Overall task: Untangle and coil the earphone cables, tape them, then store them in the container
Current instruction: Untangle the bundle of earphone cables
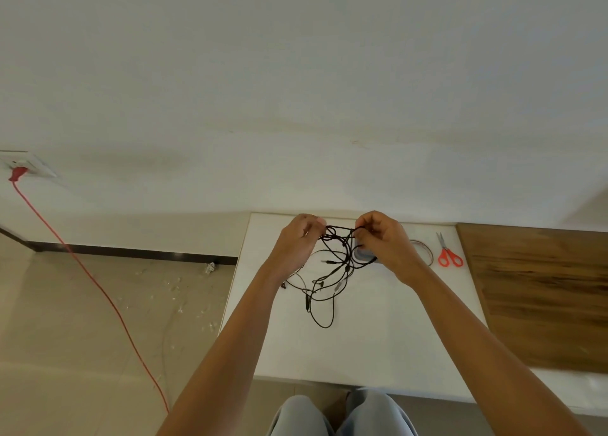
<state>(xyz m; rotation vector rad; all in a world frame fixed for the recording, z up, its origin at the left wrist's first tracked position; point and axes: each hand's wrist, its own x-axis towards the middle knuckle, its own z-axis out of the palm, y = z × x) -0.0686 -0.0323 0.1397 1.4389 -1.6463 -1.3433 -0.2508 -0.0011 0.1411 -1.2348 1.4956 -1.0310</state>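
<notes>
A tangle of thin black earphone cables (332,271) hangs over the white table (362,343), its lower loops lying on the tabletop. My left hand (296,241) pinches the top of the tangle on its left side. My right hand (385,241) pinches the top on its right side, and a short knotted stretch runs between the two hands. A clear roll of tape (422,249) lies just right of my right hand. A small bluish container (363,256) sits under my right hand, mostly hidden by it.
Red-handled scissors (449,254) lie at the table's back right. A dark wooden board (539,291) covers the table's right side. To the left, a red power cord (98,287) runs from a wall socket across a tiled floor littered with small scraps.
</notes>
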